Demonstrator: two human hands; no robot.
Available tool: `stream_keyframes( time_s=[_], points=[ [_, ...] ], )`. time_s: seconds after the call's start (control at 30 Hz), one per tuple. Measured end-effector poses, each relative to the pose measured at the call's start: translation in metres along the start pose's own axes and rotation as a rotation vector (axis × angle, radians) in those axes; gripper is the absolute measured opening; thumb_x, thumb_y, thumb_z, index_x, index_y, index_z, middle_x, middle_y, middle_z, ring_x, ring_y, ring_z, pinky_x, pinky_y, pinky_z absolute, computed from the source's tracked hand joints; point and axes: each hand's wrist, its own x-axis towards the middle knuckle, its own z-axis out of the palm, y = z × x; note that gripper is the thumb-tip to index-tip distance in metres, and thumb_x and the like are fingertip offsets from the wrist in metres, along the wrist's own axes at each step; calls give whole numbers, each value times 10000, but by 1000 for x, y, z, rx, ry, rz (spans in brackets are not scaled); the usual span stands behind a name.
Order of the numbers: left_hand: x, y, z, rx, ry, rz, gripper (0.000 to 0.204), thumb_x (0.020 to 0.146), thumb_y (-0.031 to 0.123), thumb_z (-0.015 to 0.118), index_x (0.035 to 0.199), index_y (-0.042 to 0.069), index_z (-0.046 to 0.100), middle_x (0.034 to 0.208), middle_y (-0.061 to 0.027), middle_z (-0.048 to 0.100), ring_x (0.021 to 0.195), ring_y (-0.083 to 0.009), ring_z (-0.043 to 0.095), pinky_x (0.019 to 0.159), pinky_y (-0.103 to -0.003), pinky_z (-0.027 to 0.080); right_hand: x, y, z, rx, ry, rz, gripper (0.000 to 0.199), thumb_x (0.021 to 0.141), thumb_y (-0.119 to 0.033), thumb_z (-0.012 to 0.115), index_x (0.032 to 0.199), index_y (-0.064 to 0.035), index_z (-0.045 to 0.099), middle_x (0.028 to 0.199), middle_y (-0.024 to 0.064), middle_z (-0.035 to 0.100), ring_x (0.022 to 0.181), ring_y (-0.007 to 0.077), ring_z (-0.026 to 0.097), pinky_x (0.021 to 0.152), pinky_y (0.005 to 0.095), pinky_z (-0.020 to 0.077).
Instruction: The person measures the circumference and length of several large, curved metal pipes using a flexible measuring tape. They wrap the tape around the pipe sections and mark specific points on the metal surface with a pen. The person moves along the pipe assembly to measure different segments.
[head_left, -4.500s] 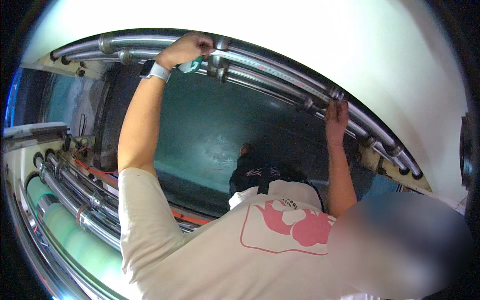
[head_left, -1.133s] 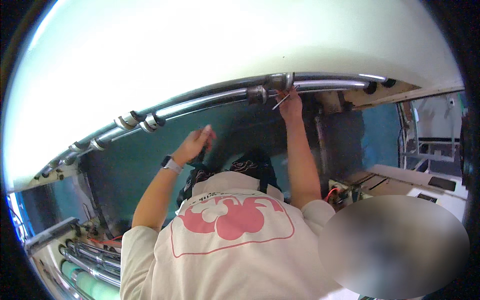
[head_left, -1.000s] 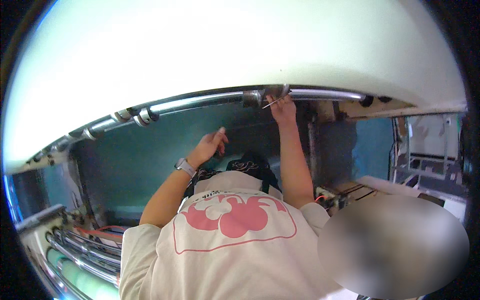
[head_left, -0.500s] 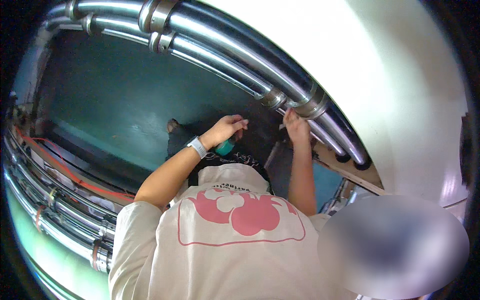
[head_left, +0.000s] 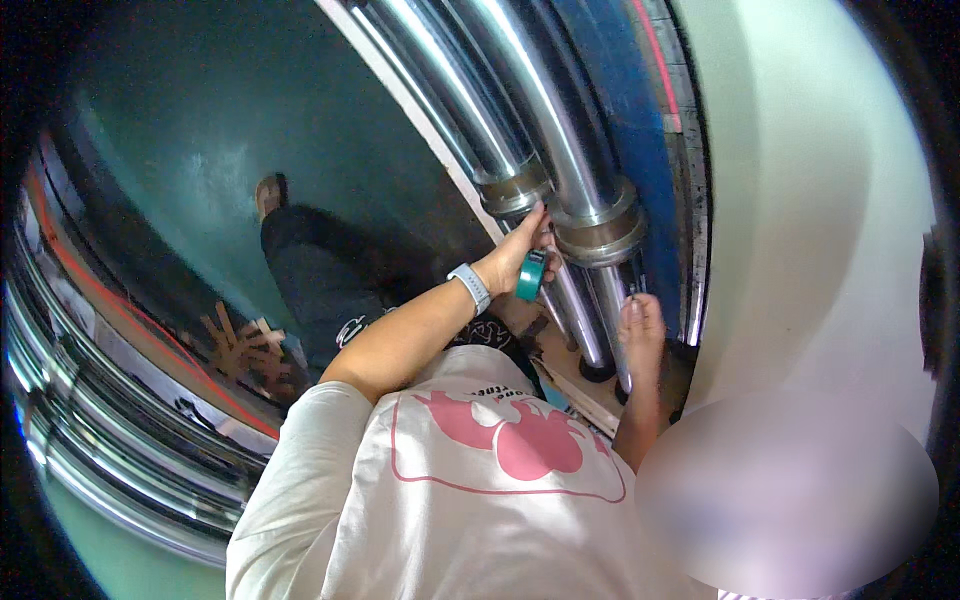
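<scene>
My left hand [head_left: 515, 262] wears a pale watch and is closed on a roll of green tape [head_left: 531, 276], its outstretched fingertips up against or very near the collar [head_left: 516, 190] of the thinner metal rod [head_left: 440, 75]. Beside that, a thicker shiny rod [head_left: 545, 90] bears a wide brownish collar [head_left: 598, 232]. My right hand [head_left: 643, 325] is on the far side of the rods' lower ends, fingers pinched together. A tiny dark bit shows at its fingertips, too small to name.
Several more shiny rods [head_left: 120, 455] lie at the left, along a red line [head_left: 150, 320]. Wood pieces [head_left: 240, 345] are heaped near my leg. A large whitish surface [head_left: 800, 200] rises at the right. My shoe [head_left: 269, 193] rests on the dark green floor [head_left: 200, 110].
The view has turned, so the rods run more steeply. My left hand has come up to the rods with the green roll. My right hand has left the collar, moving nearer and rightward.
</scene>
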Motion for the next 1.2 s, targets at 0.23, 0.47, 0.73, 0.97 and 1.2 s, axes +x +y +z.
stream_keyframes(
  time_s=[0.23,0.47,0.73,0.97,1.2],
  points=[
    [-5,-20,-1,52,-7,185,514,825,598,402,1007,125,486,824,-17,490,613,-158,514,521,-295,438,-3,57,39,117,-304,114,89,913,-142,433,930,-72,484,695,-51,440,543,18,375,442,151,277],
    [3,-16,-14,409,151,279,606,868,574,329,1049,38,546,872,-41,527,763,-141,452,742,-265,398,65,86,116,479,-101,234,228,922,-185,398,1058,-39,510,907,43,560,714,112,527,571,230,426],
    [5,-3,-17,487,163,223,531,857,560,378,777,63,549,718,-53,542,626,-151,504,589,-269,437,71,70,127,697,-136,400,239,908,-166,398,1098,-75,511,1114,63,529,1016,174,501,790,286,445],
    [-4,10,-14,369,60,151,568,853,557,387,648,45,522,632,-86,536,583,-188,543,511,-320,472,84,43,134,679,-136,387,110,888,-210,460,830,-136,517,686,-52,491,505,49,411,398,185,306],
    [0,13,-16,398,40,146,550,863,531,390,660,38,526,662,-101,566,599,-212,565,561,-374,507,96,61,120,746,-287,342,169,884,-239,418,829,-112,514,621,-48,484,417,33,341,331,161,222]
  ],
)
